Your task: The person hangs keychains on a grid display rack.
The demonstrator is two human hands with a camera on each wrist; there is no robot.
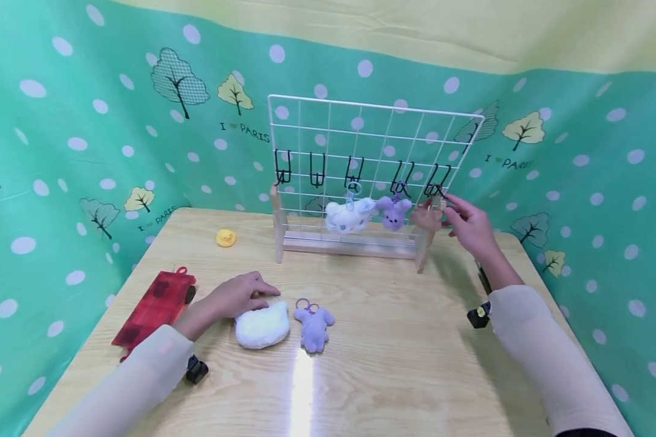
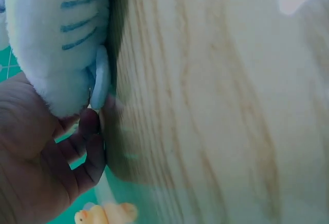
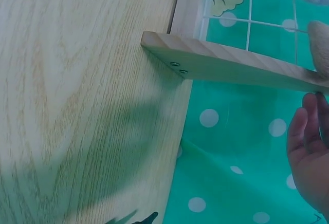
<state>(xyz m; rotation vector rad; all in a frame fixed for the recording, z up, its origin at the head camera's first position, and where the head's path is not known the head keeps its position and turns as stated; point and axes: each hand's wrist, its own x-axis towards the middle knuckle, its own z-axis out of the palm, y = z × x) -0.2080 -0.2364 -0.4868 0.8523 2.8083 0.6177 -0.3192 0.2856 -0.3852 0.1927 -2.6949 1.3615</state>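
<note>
My left hand pinches the ring end of a white plush keychain on the table. In the left wrist view, blue stripes and a pale blue strap show on this plush. A purple plush keychain lies just to its right. My right hand is at the right end of a white wire rack, fingers loosely bent beside a brown plush keychain under the last hook. On neighbouring hooks hang a purple plush and a white plush.
Black hooks line the rack, two at the left with nothing hung. The rack stands on wooden side posts. A yellow rubber duck sits at the back left, and a red item with dark patches lies beside the left forearm.
</note>
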